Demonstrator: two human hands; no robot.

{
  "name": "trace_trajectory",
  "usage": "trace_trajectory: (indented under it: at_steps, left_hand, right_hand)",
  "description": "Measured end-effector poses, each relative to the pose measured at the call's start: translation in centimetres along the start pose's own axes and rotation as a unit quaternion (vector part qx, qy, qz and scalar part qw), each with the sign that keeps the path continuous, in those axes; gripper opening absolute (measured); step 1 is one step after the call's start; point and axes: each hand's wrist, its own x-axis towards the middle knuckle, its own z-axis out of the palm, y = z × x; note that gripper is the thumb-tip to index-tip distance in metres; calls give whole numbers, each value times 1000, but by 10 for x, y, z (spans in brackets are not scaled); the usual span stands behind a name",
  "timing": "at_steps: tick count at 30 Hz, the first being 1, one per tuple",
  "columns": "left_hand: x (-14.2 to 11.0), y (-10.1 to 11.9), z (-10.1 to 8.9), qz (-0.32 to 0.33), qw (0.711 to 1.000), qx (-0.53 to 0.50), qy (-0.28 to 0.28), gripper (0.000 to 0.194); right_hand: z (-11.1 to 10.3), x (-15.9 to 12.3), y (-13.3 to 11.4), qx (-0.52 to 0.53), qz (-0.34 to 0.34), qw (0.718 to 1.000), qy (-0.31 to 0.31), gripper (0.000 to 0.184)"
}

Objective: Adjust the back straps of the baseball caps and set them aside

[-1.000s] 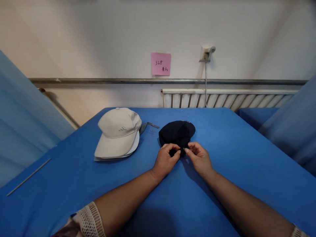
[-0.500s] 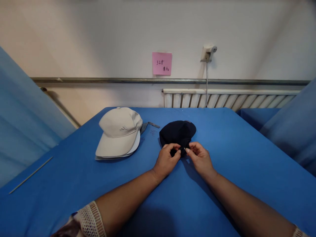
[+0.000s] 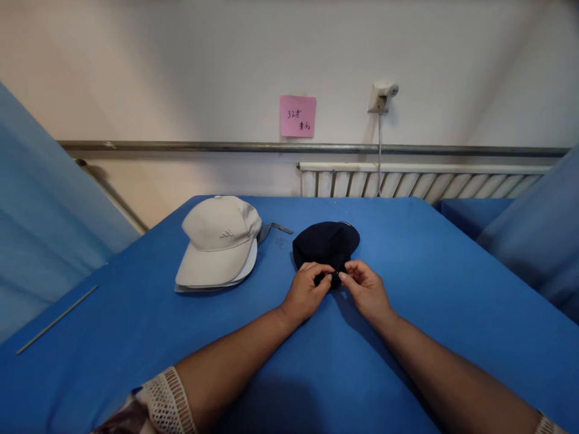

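Note:
A black baseball cap [image 3: 319,241] lies on the blue-covered table, its brim pointing away to the far right. At its near edge, both hands pinch the strap at the back. My left hand [image 3: 308,288] is closed on the strap from the left, thumb and forefinger together. From the right, my right hand [image 3: 367,290] pinches the strap's other side, close to a small shiny spot that may be a buckle. The fingers hide most of the strap. To the left sits a stack of caps, a cream baseball cap [image 3: 217,226] on top.
A grey strap [image 3: 280,228] sticks out behind the stacked caps. On the left of the blue table cover [image 3: 149,349] lies a thin stick [image 3: 56,319]. Blue curtains hang at both sides. A radiator [image 3: 407,181] and wall rail [image 3: 226,146] run behind the table.
The fingers have shifted very slightly at the strap, the two hands a touch closer together. The caps stay in place.

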Motion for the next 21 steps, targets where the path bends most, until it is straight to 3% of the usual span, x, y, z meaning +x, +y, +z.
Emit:
trace_trajectory:
  at_steps: [6, 9, 14, 21]
  left_hand:
    - [-4, 1, 1, -23, 999, -28, 21, 23]
    - [-5, 6, 0, -14, 1000, 6, 15, 30]
    - [-6, 10, -2, 35, 995, 96, 14, 18]
    - [-8, 15, -8, 152, 973, 175, -14, 23]
  right_hand:
    - [0, 1, -2, 29, 7, 999, 15, 24]
    - [2, 1, -4, 34, 9, 999, 26, 26]
    - [4, -1, -9, 46, 23, 999, 5, 30]
    - [1, -4, -13, 88, 131, 987, 17, 34]
